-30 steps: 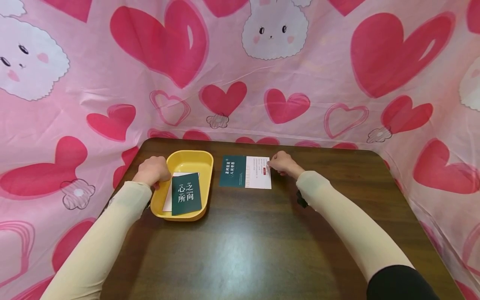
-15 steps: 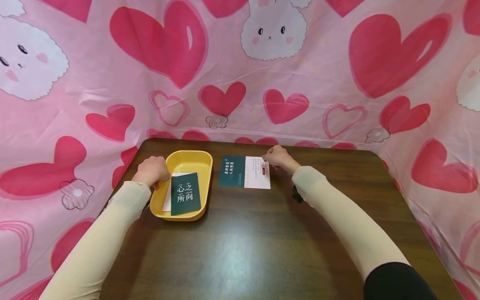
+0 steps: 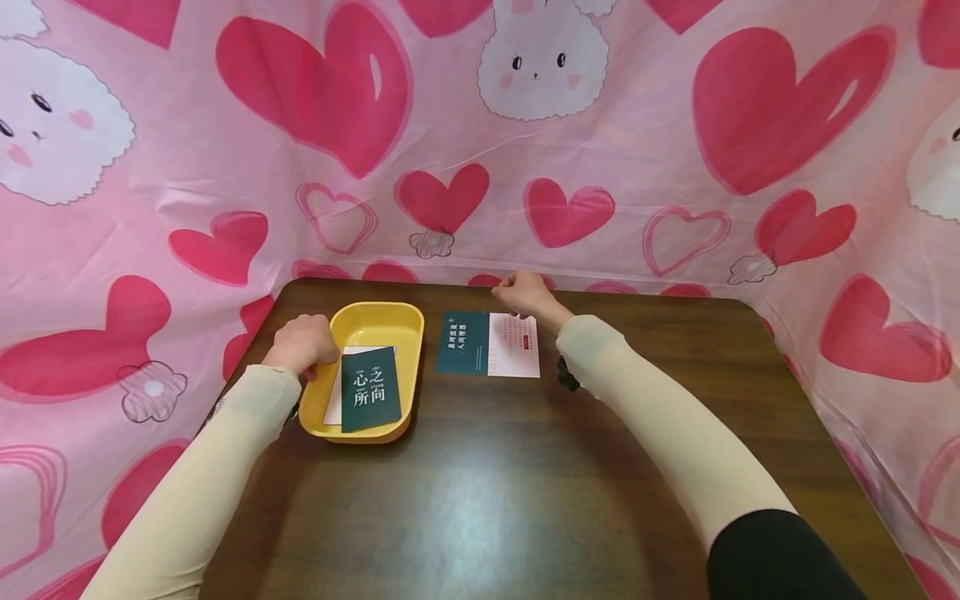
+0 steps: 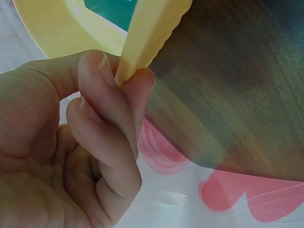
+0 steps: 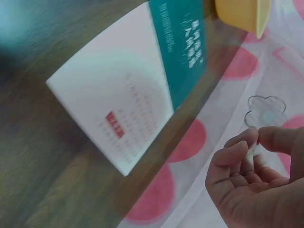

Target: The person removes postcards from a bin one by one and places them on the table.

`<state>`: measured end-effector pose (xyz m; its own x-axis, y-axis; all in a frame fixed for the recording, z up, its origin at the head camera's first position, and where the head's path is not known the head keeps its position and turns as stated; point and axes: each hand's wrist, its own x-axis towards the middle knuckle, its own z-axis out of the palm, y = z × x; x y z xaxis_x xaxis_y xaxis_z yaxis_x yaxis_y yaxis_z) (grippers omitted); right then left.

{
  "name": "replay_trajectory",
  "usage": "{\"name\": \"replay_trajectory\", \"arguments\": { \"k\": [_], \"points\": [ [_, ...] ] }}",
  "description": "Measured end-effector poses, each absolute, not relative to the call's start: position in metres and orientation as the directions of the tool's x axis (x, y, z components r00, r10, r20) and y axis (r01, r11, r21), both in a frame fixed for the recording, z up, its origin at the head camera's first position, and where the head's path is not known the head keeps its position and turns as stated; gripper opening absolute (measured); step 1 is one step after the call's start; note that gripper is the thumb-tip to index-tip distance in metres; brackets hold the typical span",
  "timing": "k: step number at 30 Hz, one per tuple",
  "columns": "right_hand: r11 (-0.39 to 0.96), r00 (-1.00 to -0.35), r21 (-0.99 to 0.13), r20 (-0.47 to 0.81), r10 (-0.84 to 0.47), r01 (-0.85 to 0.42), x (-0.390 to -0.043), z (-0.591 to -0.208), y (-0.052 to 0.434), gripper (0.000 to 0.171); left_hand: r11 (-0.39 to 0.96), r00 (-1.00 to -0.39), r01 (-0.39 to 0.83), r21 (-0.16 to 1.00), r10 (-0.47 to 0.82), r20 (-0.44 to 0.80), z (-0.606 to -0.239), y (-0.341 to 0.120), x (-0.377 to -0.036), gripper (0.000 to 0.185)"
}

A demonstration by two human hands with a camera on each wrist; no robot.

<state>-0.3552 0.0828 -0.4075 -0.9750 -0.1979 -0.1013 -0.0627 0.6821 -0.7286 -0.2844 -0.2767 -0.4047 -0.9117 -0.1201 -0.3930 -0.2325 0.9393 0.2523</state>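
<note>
My left hand (image 3: pixel 306 343) grips the left rim of a yellow plastic tray (image 3: pixel 413 333); in the left wrist view its thumb and fingers pinch the tray wall (image 4: pixel 147 35). Inside lie a dark green card with white characters (image 3: pixel 372 388) and a white card partly hidden under it. To the tray's right, a green-and-white card (image 3: pixel 474 350) lies flat on the table. My right hand (image 3: pixel 525 293) is over the far edge of its white half, fingers curled and thumb tip against the index finger. In the right wrist view, that hand (image 5: pixel 259 166) is apart from the card and holds nothing visible.
The brown wooden table (image 3: pixel 465 483) has rounded far corners. A pink curtain (image 3: pixel 442 108) with hearts and rabbit faces hangs close behind the table's far edge and along both sides.
My right hand has moved left and away from me, from the card's right edge to above its far edge. The card, the tray and my left hand stay in place.
</note>
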Motion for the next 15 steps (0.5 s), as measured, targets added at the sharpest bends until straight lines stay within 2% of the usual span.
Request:
{"name": "replay_trajectory", "arguments": {
  "k": [10,15],
  "points": [
    [0.639,-0.962,-0.754,-0.037,-0.272,-0.151,-0.361,-0.393,0.048,0.029,0.939,-0.912,-0.234,0.251,-0.122,-0.392,-0.406,-0.279,-0.286,0.04],
    [0.593,-0.955,-0.793,-0.055,-0.291,-0.136,-0.359,-0.385,0.032,0.023,0.941,-0.915,-0.223,0.254,-0.112,-0.388,-0.406,-0.28,-0.287,0.039]
  ]
}}
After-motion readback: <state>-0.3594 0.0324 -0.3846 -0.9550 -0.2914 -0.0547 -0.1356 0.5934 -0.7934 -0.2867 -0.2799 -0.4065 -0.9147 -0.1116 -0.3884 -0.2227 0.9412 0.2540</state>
